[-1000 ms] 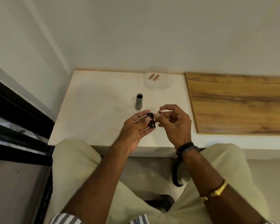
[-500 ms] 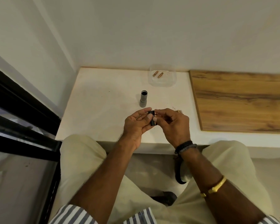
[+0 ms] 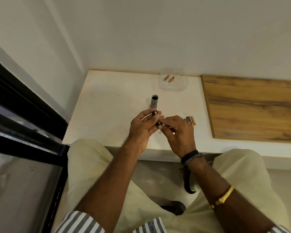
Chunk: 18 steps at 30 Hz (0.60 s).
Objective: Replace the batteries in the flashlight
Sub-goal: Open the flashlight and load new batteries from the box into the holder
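Grey flashlight body point(image 3: 153, 102), copper-coloured batteries point(image 3: 168, 78), seemingly orange-tipped batteries point(image 3: 191, 120), white counter point(image 3: 111, 105), striped sleeves point(image 3: 77, 222).

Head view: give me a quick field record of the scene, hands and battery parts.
left hand: holds small dark battery holder, a copper-coloured battery end showing at its top
right hand: fingers pinch the holder's lower end
flashlight body: grey tube, upright on white counter, open end up, empty-handed
clear tray: two copper batteries inside
loose batteries: on counter beside right hand
wooden board: right, bare
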Available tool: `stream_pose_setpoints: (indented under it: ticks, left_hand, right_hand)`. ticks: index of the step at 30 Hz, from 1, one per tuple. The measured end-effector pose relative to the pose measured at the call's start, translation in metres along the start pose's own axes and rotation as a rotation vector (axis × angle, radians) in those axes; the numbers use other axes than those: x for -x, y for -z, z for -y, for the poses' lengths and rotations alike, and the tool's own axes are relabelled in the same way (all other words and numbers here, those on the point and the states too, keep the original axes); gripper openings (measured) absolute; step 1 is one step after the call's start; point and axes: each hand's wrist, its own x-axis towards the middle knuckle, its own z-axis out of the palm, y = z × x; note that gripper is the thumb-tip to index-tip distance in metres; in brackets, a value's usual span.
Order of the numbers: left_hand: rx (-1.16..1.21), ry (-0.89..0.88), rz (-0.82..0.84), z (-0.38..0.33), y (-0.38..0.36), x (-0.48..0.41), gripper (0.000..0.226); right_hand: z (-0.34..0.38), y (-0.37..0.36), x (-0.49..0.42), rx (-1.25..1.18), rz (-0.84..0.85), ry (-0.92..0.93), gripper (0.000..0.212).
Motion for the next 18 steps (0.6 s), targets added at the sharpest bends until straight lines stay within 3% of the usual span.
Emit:
stream_pose_setpoints:
  ticks: [9,18]
  left_hand:
    - [0.223,-0.029,-0.132,-0.006,0.009,-0.013,0.033]
    - [0.363,0.048,-0.227,-0.008,0.015,-0.024,0.032]
  right_hand:
    - [-0.028,0.01,-0.058,-0.269,-0.198,-0.396,0.009]
    - [-0.073,-0.002,-0.188,-0.195,-0.23,-0.559,0.023]
